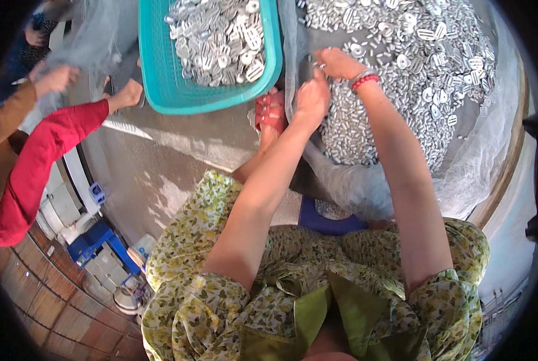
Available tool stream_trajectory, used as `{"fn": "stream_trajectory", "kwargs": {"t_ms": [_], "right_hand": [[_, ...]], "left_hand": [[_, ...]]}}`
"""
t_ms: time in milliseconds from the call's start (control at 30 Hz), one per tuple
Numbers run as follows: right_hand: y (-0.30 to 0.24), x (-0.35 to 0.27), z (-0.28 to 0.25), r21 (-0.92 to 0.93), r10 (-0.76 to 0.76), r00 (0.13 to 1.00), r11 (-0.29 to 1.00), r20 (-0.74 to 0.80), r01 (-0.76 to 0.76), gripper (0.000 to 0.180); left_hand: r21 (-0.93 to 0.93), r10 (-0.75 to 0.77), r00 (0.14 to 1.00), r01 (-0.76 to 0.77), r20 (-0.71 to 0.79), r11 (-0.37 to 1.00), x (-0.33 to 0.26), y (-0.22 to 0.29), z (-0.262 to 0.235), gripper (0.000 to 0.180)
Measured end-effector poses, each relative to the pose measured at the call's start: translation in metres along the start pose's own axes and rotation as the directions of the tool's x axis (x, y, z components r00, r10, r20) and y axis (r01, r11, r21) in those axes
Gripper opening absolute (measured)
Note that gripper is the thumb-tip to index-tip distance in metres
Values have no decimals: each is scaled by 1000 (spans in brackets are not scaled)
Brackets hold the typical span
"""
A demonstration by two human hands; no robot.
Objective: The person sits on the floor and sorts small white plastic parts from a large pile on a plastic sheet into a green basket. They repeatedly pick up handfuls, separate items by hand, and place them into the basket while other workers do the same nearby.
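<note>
My left hand (pixel 313 99) is closed in a loose fist at the near-left edge of a broad heap of small silver metal pellets (pixel 356 135). What it holds, if anything, is hidden. Just beyond it, close to its thumb, my right hand (pixel 339 64) has its fingers bent together over the grey surface beside the heap. Something tiny may be at its fingertips, too small to name. A red bead bracelet (pixel 365 81) circles that wrist. Slotted and round flat metal pieces (pixel 404 61) lie scattered among the pellets.
A turquoise plastic basket (pixel 206 108) of flat metal pieces stands left of the heap. Translucent sheeting (pixel 353 186) borders the heap. My foot in a red sandal (pixel 270 111) is beside the basket. At far left, another person's hand (pixel 58 79) and red-clothed leg (pixel 46 150) show.
</note>
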State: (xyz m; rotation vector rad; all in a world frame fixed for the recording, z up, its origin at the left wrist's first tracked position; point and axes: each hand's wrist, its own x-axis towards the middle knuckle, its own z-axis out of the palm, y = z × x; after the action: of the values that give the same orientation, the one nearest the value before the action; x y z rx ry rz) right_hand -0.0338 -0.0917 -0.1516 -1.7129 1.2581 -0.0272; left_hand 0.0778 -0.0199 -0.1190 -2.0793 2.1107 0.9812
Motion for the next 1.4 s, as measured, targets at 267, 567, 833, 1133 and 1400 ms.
{"fn": "stream_trajectory", "kwargs": {"t_ms": [267,567,833,1133,1400], "right_hand": [[-2,-6,-5,13,-31,996,999,-81,33,18],[-23,-76,-39,600,-99,990,788,-97,137,14],[-76,-165,-63,847,-153,958,447,-244,287,13],[-90,-223,-76,845,-67,909,346,-412,408,6],[-85,-235,-89,794,-93,900,440,-425,420,9]], "left_hand": [[46,142,990,-141,-5,989,16,-12,-4,24],[-929,-147,989,73,20,362,-42,-18,-49,23],[-996,213,973,81,86,33,-75,33,-88,30],[-951,360,925,212,120,-227,-84,67,-86,14],[-970,372,918,200,135,-141,-103,87,-109,14]]}}
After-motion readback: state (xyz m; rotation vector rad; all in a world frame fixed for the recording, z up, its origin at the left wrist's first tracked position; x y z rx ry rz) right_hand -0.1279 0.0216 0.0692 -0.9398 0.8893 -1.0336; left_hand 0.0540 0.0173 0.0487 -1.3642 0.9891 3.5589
